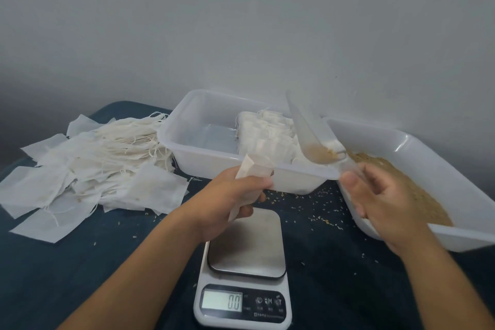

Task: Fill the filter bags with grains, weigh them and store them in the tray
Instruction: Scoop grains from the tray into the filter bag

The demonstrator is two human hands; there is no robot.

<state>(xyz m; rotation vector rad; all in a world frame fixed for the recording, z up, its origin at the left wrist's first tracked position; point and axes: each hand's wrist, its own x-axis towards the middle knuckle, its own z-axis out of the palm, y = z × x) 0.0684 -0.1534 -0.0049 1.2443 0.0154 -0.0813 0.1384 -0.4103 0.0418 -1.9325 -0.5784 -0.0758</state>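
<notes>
Behind the white digital kitchen scale (pixel 245 273), I saw the clear plastic tray (pixel 203 163) holding filled bags. Right of the scale sat the white tray of brown grains (pixel 417 190). Above the scale, my left hand (pixel 227 203) gripped a white filter bag (pixel 250 177); my right hand (pixel 385 203) held a clear plastic scoop (pixel 313 139) carrying grains.

A dark blue cloth (pixel 80 276) lies below a grey wall (pixel 241 21).

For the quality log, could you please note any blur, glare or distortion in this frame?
Head view: dim, flat light; the scoop in the right hand is motion-blurred; glare streaks the grain tray rim; wide-angle bending at edges; scale display readable.
</notes>
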